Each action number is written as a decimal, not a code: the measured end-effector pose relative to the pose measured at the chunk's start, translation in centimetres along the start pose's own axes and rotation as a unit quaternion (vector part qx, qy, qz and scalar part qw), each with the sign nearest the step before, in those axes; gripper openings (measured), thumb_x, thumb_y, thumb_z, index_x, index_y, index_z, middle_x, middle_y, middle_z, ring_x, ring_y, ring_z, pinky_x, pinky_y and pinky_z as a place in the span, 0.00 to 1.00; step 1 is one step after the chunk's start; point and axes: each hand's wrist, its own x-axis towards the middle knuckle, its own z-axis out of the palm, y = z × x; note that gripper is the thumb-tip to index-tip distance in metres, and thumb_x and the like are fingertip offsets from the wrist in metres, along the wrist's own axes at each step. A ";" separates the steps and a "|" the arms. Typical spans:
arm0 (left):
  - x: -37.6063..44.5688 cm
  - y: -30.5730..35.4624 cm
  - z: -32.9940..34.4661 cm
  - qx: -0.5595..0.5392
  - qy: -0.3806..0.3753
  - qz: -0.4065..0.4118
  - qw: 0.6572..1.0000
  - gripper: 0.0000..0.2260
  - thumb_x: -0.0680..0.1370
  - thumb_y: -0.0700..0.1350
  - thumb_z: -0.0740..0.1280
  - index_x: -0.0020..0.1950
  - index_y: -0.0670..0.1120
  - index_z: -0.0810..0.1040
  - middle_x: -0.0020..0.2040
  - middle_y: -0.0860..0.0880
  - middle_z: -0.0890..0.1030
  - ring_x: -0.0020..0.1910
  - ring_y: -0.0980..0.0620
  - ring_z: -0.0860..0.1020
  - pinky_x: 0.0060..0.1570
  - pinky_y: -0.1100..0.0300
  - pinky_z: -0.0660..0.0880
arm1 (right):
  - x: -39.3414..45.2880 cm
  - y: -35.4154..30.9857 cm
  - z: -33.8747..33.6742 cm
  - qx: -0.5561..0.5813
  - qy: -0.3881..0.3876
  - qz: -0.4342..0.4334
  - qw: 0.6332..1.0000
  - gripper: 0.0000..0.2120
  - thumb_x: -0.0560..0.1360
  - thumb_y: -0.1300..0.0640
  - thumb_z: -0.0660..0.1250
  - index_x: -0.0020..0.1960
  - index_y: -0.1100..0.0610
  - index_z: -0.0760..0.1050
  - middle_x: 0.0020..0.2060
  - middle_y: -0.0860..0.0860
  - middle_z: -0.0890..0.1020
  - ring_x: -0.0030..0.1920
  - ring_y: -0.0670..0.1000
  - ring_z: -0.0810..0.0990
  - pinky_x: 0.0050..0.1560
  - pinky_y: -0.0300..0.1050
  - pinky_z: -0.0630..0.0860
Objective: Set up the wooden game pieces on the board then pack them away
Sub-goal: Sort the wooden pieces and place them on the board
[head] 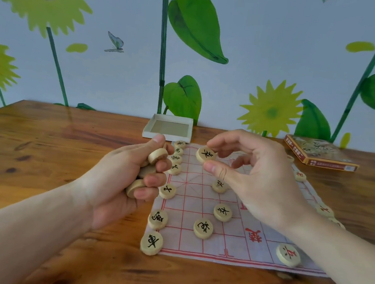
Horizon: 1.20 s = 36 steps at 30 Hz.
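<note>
A single wooden disc [206, 154] with a black character is pinched between the thumb and fingertips of the right hand [254, 170], which is held above the far half of the board [237, 239]. A stack of several discs [147, 172], seen edge-on, is gripped in the curled fingers of the left hand [122, 177], which is held just over the board's left edge.

The board is a pale cloth sheet printed with a red grid, spread on the wooden table [45, 152] right of its middle. A row of black-marked pieces [157, 218] is set along the board's left edge, from the near left corner up to the far left corner. Three more black-marked pieces [222, 211] are placed further in, on the near left part of the grid. A red-marked piece [288, 255] lies near the near right corner, and other red-marked pieces [299, 175] are partly seen along the right edge behind the right forearm.

An open, shallow white box tray [168, 129] is placed at the table's far edge, just beyond the board's far left corner. A printed box lid [319, 152] lies near the table's far right corner.
</note>
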 end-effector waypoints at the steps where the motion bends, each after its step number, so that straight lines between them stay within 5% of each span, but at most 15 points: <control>1: 0.0 -0.1 0.3 0.003 -0.003 -0.002 1.000 0.10 0.77 0.51 0.67 0.50 0.44 0.77 0.33 0.50 0.70 0.23 0.57 0.65 0.16 0.68 0.60 | -0.7 -0.1 -0.5 -0.012 -0.008 0.000 1.000 0.10 0.71 0.54 0.79 0.50 0.45 0.83 0.47 0.41 0.86 0.52 0.49 0.83 0.48 0.54 0.78; 7: -0.6 -1.3 2.4 0.030 -0.029 -0.024 0.999 0.09 0.80 0.48 0.65 0.49 0.42 0.79 0.37 0.47 0.75 0.24 0.57 0.65 0.16 0.68 0.61 | -5.9 -0.9 -3.4 -0.134 -0.092 -0.035 0.986 0.09 0.72 0.43 0.77 0.47 0.43 0.79 0.45 0.36 0.81 0.52 0.42 0.78 0.50 0.29 0.68; 16: -1.5 -3.0 4.0 0.097 -0.010 0.006 0.995 0.10 0.80 0.47 0.66 0.51 0.40 0.81 0.40 0.45 0.80 0.25 0.56 0.66 0.18 0.67 0.60 | -7.9 -0.6 -3.9 -0.176 -0.230 -0.012 0.957 0.12 0.76 0.37 0.67 0.47 0.44 0.81 0.48 0.37 0.80 0.61 0.46 0.73 0.57 0.42 0.70; 23: -2.5 -3.4 4.8 0.155 -0.013 0.047 0.987 0.11 0.79 0.48 0.67 0.49 0.40 0.82 0.41 0.45 0.82 0.25 0.55 0.66 0.19 0.65 0.61 | -7.6 -1.4 -4.2 -0.071 -0.080 -0.005 0.994 0.06 0.77 0.45 0.70 0.52 0.45 0.79 0.46 0.43 0.81 0.53 0.49 0.79 0.51 0.35 0.71; 28: -4.0 -4.3 6.1 0.156 -0.036 0.046 0.986 0.12 0.78 0.48 0.67 0.46 0.40 0.81 0.25 0.52 0.74 0.23 0.55 0.66 0.20 0.66 0.60 | -7.1 -2.3 -3.2 0.002 -0.070 0.004 0.998 0.17 0.72 0.46 0.77 0.59 0.44 0.77 0.48 0.47 0.82 0.49 0.55 0.81 0.47 0.50 0.78; 32: -4.2 -4.6 6.3 0.158 -0.045 0.046 0.985 0.13 0.78 0.49 0.67 0.45 0.39 0.82 0.28 0.48 0.77 0.21 0.55 0.66 0.19 0.66 0.60 | -7.3 -2.4 -3.1 0.000 -0.037 -0.016 0.999 0.07 0.76 0.49 0.75 0.51 0.48 0.80 0.45 0.47 0.82 0.47 0.54 0.82 0.45 0.47 0.79; 36: -4.3 -4.7 6.5 0.138 -0.062 0.034 0.988 0.13 0.73 0.50 0.69 0.45 0.41 0.84 0.38 0.40 0.81 0.20 0.54 0.66 0.18 0.67 0.61 | -7.0 -2.8 -3.6 0.102 0.008 0.056 0.993 0.06 0.75 0.52 0.73 0.50 0.48 0.79 0.38 0.53 0.83 0.34 0.49 0.81 0.36 0.45 0.79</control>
